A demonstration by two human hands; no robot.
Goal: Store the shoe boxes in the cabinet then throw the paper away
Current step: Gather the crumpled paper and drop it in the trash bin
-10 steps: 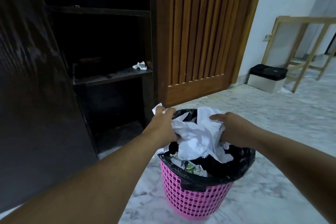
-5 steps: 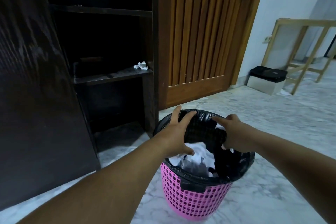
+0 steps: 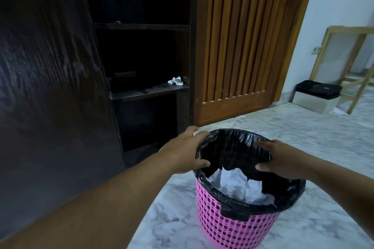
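Two hands are gripping the black liner (image 3: 232, 151) of a pink bin (image 3: 232, 226) on the marble floor (image 3: 303, 127). Far left, a dark cabinet door (image 3: 50, 87) is standing open, filling that side of the view. Beside it, the cabinet (image 3: 141, 26) shelves are sitting in deep shadow; whether shoe boxes are lying inside cannot be told. One small paper scrap (image 3: 175, 81) is lying on the middle shelf's right end. The left hand (image 3: 182, 151) is pinching the liner's left edge, thumb inside, fingers curled over the rim. White paper (image 3: 234, 186) is lying crumpled inside the bin, partly covered by the liner. The right hand (image 3: 283, 159) is pinching the liner's right side likewise. Behind the bin, a slatted wooden door (image 3: 242, 36) is standing shut. Far right, a black-lidded box (image 3: 317, 95) is sitting by the wall, next to a wooden frame (image 3: 354, 50).
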